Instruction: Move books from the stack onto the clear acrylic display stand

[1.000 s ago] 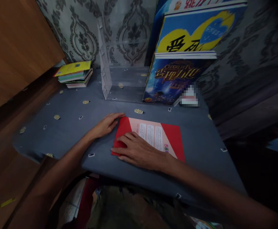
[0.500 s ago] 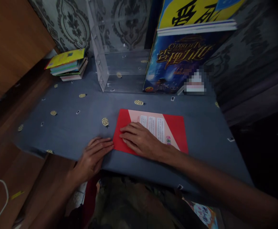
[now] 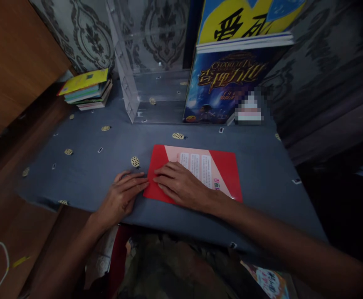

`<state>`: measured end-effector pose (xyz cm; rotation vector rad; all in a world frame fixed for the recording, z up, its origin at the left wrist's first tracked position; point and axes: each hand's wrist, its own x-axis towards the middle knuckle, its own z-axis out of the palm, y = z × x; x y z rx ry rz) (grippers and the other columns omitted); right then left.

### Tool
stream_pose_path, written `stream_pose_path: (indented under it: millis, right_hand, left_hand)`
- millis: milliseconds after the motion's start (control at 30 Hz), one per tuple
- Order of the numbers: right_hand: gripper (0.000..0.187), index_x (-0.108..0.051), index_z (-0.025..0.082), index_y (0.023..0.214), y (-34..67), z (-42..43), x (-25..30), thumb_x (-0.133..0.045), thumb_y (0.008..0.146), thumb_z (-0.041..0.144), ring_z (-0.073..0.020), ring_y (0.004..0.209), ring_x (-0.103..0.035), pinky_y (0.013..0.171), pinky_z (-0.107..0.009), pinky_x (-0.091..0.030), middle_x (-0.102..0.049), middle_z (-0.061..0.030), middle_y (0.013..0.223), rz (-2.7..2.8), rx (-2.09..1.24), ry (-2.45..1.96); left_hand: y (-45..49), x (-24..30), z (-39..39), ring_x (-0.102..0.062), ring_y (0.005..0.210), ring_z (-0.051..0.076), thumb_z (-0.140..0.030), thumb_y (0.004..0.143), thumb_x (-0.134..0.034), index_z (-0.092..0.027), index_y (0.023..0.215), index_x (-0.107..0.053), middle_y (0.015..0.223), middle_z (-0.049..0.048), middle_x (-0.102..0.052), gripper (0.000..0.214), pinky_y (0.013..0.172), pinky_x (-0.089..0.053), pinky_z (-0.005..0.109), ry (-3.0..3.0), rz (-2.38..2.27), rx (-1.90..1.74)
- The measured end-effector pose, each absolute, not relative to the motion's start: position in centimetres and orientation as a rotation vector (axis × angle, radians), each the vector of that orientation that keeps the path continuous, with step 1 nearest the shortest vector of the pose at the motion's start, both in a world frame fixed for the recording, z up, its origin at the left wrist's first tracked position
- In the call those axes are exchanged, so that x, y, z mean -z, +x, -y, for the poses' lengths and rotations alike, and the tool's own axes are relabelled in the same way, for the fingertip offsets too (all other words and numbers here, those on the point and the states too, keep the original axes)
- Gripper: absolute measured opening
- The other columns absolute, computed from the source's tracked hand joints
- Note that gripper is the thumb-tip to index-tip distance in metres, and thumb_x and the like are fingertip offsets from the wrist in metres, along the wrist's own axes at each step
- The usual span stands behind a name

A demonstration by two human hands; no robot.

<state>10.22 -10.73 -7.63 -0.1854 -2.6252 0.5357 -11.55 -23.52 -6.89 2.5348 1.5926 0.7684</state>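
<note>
A thin red book (image 3: 225, 172) with a pale panel of text lies flat on the grey patterned tablecloth (image 3: 84, 166). My right hand (image 3: 181, 187) rests flat on the book's left part, fingers stretched out and pointing left. My left hand (image 3: 122, 197) lies flat on the cloth beside the book's left edge, its fingertips touching that edge. Neither hand grips anything.
A clear acrylic stand (image 3: 137, 70) stands at the back of the table. Large books (image 3: 225, 83) lean upright against the wall to its right. A small stack of books (image 3: 86, 89) lies at the back left. A wooden panel (image 3: 13, 62) borders the left side.
My left hand has moved from the book's far left corner down to its near left edge. The right hand stays on the book. The view has tilted slightly.
</note>
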Motion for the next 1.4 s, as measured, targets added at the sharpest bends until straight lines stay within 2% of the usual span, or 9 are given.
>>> stream_pose_path:
  millis: [333, 733, 933, 1033, 1100, 1200, 1300, 1400]
  right_hand:
    - [0.028, -0.071, 0.017, 0.110, 10.2, 10.9, 7.6, -0.044, 0.102, 0.015, -0.0251, 0.103, -0.059, 0.090, -0.045, -0.050, -0.070, -0.0125, 0.111, 2.655, -0.551, -0.232]
    - [0.023, -0.070, 0.011, 0.107, 10.2, 11.0, 7.2, -0.047, 0.101, 0.013, -0.0248, 0.102, -0.057, 0.092, -0.042, -0.050, -0.070, -0.0136, 0.109, 2.702, -0.451, -0.215]
    - [0.023, -0.070, 0.012, 0.108, 10.3, 10.9, 7.0, -0.048, 0.101, 0.013, -0.0247, 0.101, -0.059, 0.092, -0.042, -0.051, -0.072, -0.0132, 0.109, 2.708, -0.481, -0.218]
    - [0.028, -0.069, 0.013, 0.115, 10.3, 10.9, 7.2, -0.044, 0.102, 0.017, -0.0252, 0.108, -0.061, 0.098, -0.044, -0.051, -0.071, -0.0137, 0.118, 2.652, -0.524, -0.289]
    - [0.034, -0.064, 0.010, 0.128, 10.2, 10.9, 7.4, -0.042, 0.103, 0.020, -0.0285, 0.123, -0.057, 0.106, -0.050, -0.048, -0.065, -0.0181, 0.133, 2.605, -0.520, -0.429]
    - [0.048, -0.051, 0.005, 0.144, 9.8, 10.9, 7.7, -0.045, 0.102, 0.029, -0.0328, 0.145, -0.041, 0.117, -0.058, -0.038, -0.049, -0.0249, 0.152, 2.606, -0.501, -0.635]
    - [0.060, -0.046, 0.002, 0.148, 9.3, 10.9, 7.7, -0.049, 0.101, 0.039, -0.0342, 0.153, -0.029, 0.123, -0.057, -0.030, -0.039, -0.0261, 0.159, 2.687, -0.478, -0.736]
    - [0.065, -0.045, -0.001, 0.148, 9.0, 11.0, 7.6, -0.048, 0.101, 0.043, -0.0341, 0.153, -0.028, 0.125, -0.055, -0.025, -0.038, -0.0268, 0.159, 2.733, -0.453, -0.798]
  left_hand:
    - [-11.5, 6.8, 21.0, -0.068, 0.118, 0.023, -0.010, 0.099, -0.046, -0.029, 0.133, -0.065, 0.123, 0.0067, -0.075, 0.043, 0.099, -0.049, 0.047, 2.505, -1.584, -0.811]
    - [-12.7, 6.8, 15.0, -0.067, 0.117, 0.024, -0.006, 0.093, -0.043, -0.025, 0.130, -0.067, 0.129, 0.0084, -0.072, 0.049, 0.099, -0.050, 0.047, 2.461, -1.618, -0.698]
    - [-12.7, 6.7, 12.5, -0.068, 0.114, 0.023, -0.007, 0.092, -0.042, -0.021, 0.122, -0.070, 0.124, 0.0090, -0.073, 0.043, 0.099, -0.050, 0.045, 2.482, -1.658, -0.640]
    - [-12.4, 6.8, 12.3, -0.068, 0.109, 0.023, -0.009, 0.094, -0.043, -0.022, 0.122, -0.070, 0.120, 0.0088, -0.074, 0.041, 0.096, -0.052, 0.043, 2.508, -1.683, -0.622]
    - [-12.1, 6.8, 12.4, -0.067, 0.108, 0.024, -0.012, 0.095, -0.045, -0.022, 0.124, -0.069, 0.119, 0.0096, -0.073, 0.039, 0.096, -0.052, 0.044, 2.524, -1.710, -0.597]
    - [-11.6, 6.8, 12.6, -0.066, 0.109, 0.026, -0.015, 0.096, -0.047, -0.023, 0.127, -0.068, 0.120, 0.0107, -0.072, 0.038, 0.096, -0.052, 0.046, 2.571, -1.741, -0.551]
    - [-11.1, 7.0, 12.8, -0.065, 0.111, 0.027, -0.015, 0.097, -0.047, -0.023, 0.127, -0.068, 0.122, 0.0112, -0.071, 0.038, 0.095, -0.052, 0.046, 2.614, -1.776, -0.522]
    - [-10.8, 7.3, 13.0, -0.065, 0.111, 0.029, -0.016, 0.097, -0.045, -0.020, 0.128, -0.067, 0.123, 0.0137, -0.070, 0.038, 0.094, -0.053, 0.046, 2.631, -1.809, -0.520]
